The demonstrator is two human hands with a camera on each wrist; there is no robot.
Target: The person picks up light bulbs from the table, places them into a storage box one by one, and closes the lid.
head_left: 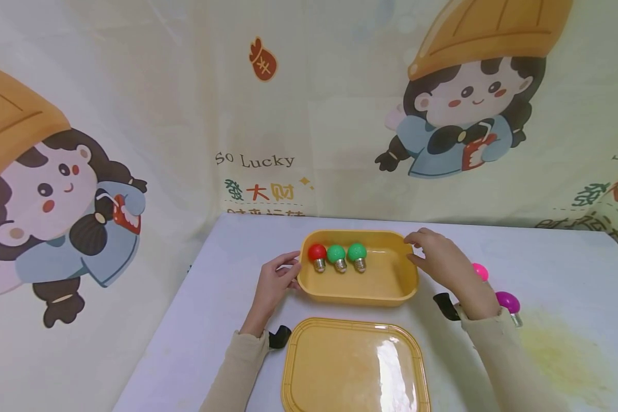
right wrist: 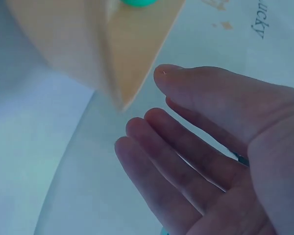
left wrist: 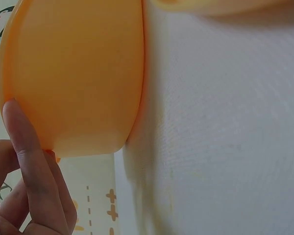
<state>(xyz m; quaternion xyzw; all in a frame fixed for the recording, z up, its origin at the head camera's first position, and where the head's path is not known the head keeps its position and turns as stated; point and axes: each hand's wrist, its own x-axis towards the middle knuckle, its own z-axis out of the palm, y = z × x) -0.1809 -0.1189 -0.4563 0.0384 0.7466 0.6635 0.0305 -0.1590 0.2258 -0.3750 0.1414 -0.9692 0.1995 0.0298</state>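
Note:
A yellow box (head_left: 388, 274) stands on the white table, with a red light bulb (head_left: 317, 252) and two green light bulbs (head_left: 357, 250) lined up inside towards its left. My left hand (head_left: 278, 280) is at the box's left end. In the left wrist view, extended fingers (left wrist: 27, 137) touch the outer wall just below the rim. At the opposite end is my right hand (head_left: 440, 257), thumb and fingers spread apart around the corner. The right wrist view shows its fingertips (right wrist: 154, 117) close beside the box corner, with nothing between them.
A flat yellow tray (head_left: 335, 366) with a raised rim lies in front of the box. To the right, a pink bulb (head_left: 480, 271) and a purple bulb (head_left: 507, 301) lie partly behind my right forearm. A printed cloth (head_left: 340, 171) hangs behind the table.

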